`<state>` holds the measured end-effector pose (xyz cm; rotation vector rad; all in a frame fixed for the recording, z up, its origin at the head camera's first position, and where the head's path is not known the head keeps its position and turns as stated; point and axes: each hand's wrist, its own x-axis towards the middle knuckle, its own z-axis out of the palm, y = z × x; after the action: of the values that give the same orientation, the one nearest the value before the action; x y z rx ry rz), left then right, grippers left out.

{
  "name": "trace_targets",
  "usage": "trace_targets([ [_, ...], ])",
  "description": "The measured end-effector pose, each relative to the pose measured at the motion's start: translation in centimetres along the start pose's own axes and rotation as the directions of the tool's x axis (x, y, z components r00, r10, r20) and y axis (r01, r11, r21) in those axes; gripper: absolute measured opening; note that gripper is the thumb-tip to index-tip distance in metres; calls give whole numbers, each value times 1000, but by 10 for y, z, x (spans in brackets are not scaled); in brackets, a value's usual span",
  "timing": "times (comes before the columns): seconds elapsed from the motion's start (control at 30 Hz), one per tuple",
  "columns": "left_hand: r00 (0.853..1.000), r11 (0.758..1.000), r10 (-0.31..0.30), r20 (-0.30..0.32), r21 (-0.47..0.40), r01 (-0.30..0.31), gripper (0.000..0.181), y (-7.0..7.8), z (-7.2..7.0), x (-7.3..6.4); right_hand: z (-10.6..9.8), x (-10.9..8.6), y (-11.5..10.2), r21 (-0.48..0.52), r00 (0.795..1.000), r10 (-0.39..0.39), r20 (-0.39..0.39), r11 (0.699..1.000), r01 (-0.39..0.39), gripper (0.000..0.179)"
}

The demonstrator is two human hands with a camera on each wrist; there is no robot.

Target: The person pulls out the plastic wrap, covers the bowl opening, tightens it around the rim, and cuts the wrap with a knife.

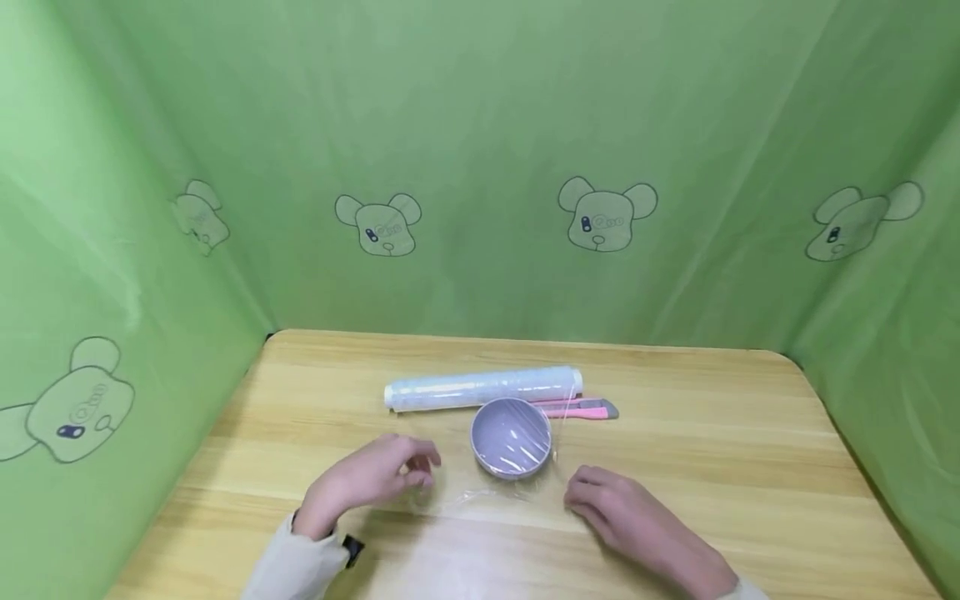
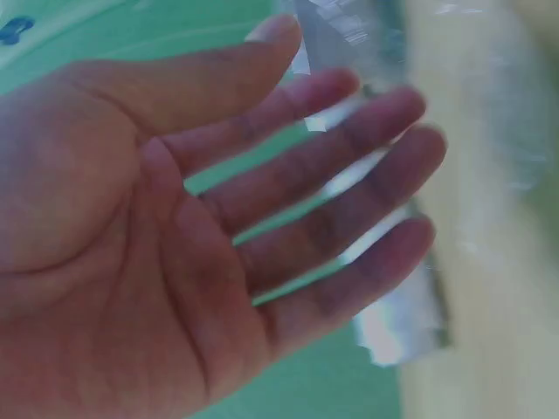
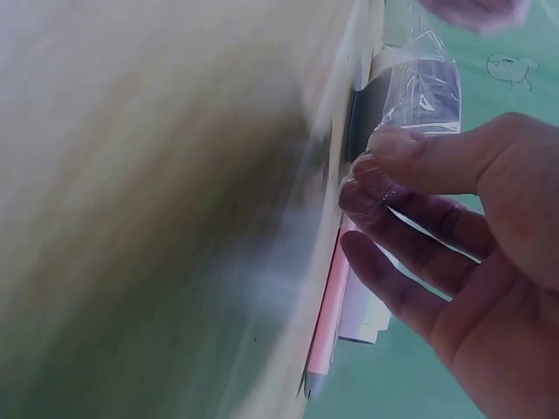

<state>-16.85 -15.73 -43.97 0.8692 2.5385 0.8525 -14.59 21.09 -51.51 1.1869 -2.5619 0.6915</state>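
A grey-purple bowl [image 1: 512, 442] stands upright on the table, with clear plastic wrap [image 1: 472, 497] lying across its mouth and spreading past the rim on both sides. To the left of the bowl is my left hand [image 1: 375, 475], raised above the table; the left wrist view shows its fingers [image 2: 323, 166] spread and loosely bent, with nothing between them and the thumb. On the other side, my right hand [image 1: 626, 512] pinches an edge of the wrap between thumb and fingers, as the right wrist view shows, where film stretches from the fingertips [image 3: 393, 144] towards the bowl [image 3: 371, 113].
Just behind the bowl lies a roll of plastic wrap [image 1: 483, 388]. A pink utility knife [image 1: 588, 409] with a grey end rests beside the roll, partly hidden by the bowl. Green curtains [image 1: 480, 275] with bear drawings enclose the wooden table [image 1: 750, 467] at the back and sides.
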Motion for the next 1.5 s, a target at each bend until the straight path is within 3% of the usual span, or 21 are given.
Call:
trace_targets([
  [0.13, 996, 998, -38, -85, 39, 41, 43, 13, -2, 27, 4, -2, -1, 26, 999, 27, 22, 999, -28, 14],
  [0.27, 983, 993, -100, -154, 47, 108, 78, 23, 15, 48, 10, -4, -4, 41, 999, 33, 37, 999, -35, 13],
  [0.43, 969, 982, -164, -185, 62, 178, 106, 31, 39, 65, 16, -5, -8, 14, 1000, 22, 15, 1000, -23, 14],
  [0.57, 960, 971, -199, -195, 91, 220, 122, 40, 47, 75, 18, -2, -10, -26, 999, 32, 9, 999, -32, 13],
  [0.83, 954, 954, -206, -218, 174, 245, 124, 48, 50, 84, 10, 9, -12, -39, 996, 38, 80, 999, -35, 19],
  [1.07, 946, 939, -216, -242, 214, 269, 129, 56, 54, 93, -10, 6, -17, -31, 970, 108, 220, 994, -104, 32],
  [1.13, 942, 927, -212, -260, 252, 279, 126, 57, 56, 96, -13, 4, -16, 3, 966, 139, 216, 990, -143, 30],
  [1.23, 940, 906, -204, -274, 311, 287, 122, 58, 57, 98, -16, 3, -12, 35, 966, 208, 152, 976, -216, 24],
  [1.37, 939, 908, -205, -277, 305, 288, 123, 56, 57, 99, -18, 13, -4, 62, 932, 351, 87, 932, -357, 12],
  [1.5, 934, 920, -230, -275, 253, 301, 129, 53, 59, 100, -10, 26, 1, 88, 894, 416, 167, 897, -434, 6],
])
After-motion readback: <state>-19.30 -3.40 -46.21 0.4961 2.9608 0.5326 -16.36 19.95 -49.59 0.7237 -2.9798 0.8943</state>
